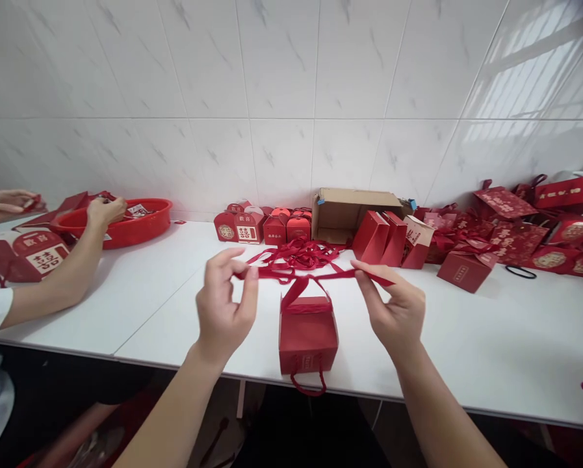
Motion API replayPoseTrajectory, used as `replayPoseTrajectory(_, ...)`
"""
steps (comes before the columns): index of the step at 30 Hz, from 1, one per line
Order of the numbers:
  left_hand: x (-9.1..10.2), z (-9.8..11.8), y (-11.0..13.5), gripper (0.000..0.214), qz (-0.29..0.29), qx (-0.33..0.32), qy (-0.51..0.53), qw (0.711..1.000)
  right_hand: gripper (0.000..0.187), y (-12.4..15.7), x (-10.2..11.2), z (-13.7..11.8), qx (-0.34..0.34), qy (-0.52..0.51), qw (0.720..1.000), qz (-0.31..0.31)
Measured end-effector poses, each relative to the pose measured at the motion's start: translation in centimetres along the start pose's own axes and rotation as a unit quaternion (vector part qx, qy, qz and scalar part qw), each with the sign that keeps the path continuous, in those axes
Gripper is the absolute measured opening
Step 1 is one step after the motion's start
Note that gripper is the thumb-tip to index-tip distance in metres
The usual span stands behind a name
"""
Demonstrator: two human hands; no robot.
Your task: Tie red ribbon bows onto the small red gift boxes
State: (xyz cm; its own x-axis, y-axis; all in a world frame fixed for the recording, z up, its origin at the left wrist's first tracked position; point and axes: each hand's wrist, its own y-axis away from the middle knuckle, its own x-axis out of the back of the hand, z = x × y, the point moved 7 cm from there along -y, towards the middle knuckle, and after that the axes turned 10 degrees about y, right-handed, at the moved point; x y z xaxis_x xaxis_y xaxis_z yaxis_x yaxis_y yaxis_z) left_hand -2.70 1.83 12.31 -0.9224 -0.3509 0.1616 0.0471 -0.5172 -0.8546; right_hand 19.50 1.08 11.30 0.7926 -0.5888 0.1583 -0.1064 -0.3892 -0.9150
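A small red gift box (pixel 308 335) stands near the table's front edge, with a cord handle hanging on its near side. Above its top, a red ribbon (pixel 337 275) crosses and stretches out to both sides. My left hand (pixel 227 302) pinches one ribbon end between thumb and fingers, left of the box. To the right, my right hand (pixel 393 305) pinches the other end, its tip sticking out past the fingers. Just behind the box lies a tangled heap of loose red ribbons (pixel 303 255).
An open cardboard box (pixel 337 221) rests against the tiled wall, with small red boxes (pixel 245 227) to its left. Finished-looking red gift boxes (pixel 515 227) are piled at right. At left, a co-worker's hand (pixel 106 211) reaches into a red basin (pixel 142 227).
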Motion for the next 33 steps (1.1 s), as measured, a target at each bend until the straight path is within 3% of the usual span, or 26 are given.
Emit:
replayPoseTrajectory(3, 2.7, -3.0, 2.7, 0.032, 0.053, 0.070, -0.038, 0.995, 0.015, 2.9, 1.7, 3.2, -0.130, 0.067, 0.989, 0.001)
replayPoseTrajectory(7, 4.4, -7.0, 6.9, 0.030, -0.010, 0.169, -0.128, 0.977, 0.027, 7.7, 2.5, 8.4, -0.318, 0.089, 0.940, -0.091)
replayPoseTrajectory(11, 4.7, -9.5, 10.4, 0.032, -0.092, 0.218, -0.178, 0.955, 0.034, 11.3, 3.9, 11.6, -0.419, 0.107, 0.892, -0.133)
replayPoseTrajectory(15, 5.5, -11.3, 12.4, 0.032, -0.125, 0.264, -0.203, 0.935, 0.035, 13.3, 5.3, 14.1, -0.472, 0.128, 0.861, -0.141)
replayPoseTrajectory(17, 5.9, -11.8, 12.6, 0.031, -0.134, 0.266, -0.208, 0.932, 0.035, 13.6, 5.2, 14.8, -0.470, 0.125, 0.860, -0.158)
replayPoseTrajectory(20, 5.6, -11.6, 11.7, 0.025, -0.143, 0.228, -0.217, 0.938, 0.033, 12.3, 4.7, 14.5, -0.398, 0.167, 0.893, -0.126)
replayPoseTrajectory(23, 4.9, -9.8, 10.0, 0.019, -0.089, 0.168, -0.216, 0.958, 0.041, 9.9, 3.8, 11.9, -0.290, 0.200, 0.935, -0.040)
replayPoseTrajectory(25, 3.8, -8.8, 9.2, 0.020, -0.054, 0.184, -0.155, 0.969, 0.035, 8.4, 2.1, 9.7, -0.229, 0.166, 0.959, -0.036)
replayPoseTrajectory(28, 0.7, -7.8, 8.8, 0.024, -0.071, 0.273, 0.011, 0.959, 0.028, 6.9, -2.3, 6.5, -0.155, 0.051, 0.973, -0.164)
replayPoseTrajectory(30, -1.5, -6.9, 8.7, 0.028, -0.099, 0.299, 0.085, 0.945, 0.030, 6.9, -4.9, 5.2, -0.151, -0.018, 0.954, -0.260)
replayPoseTrajectory(33, -3.5, -6.0, 8.1, 0.028, -0.128, 0.282, 0.079, 0.948, 0.035, 7.1, -6.6, 4.6, -0.186, -0.062, 0.928, -0.318)
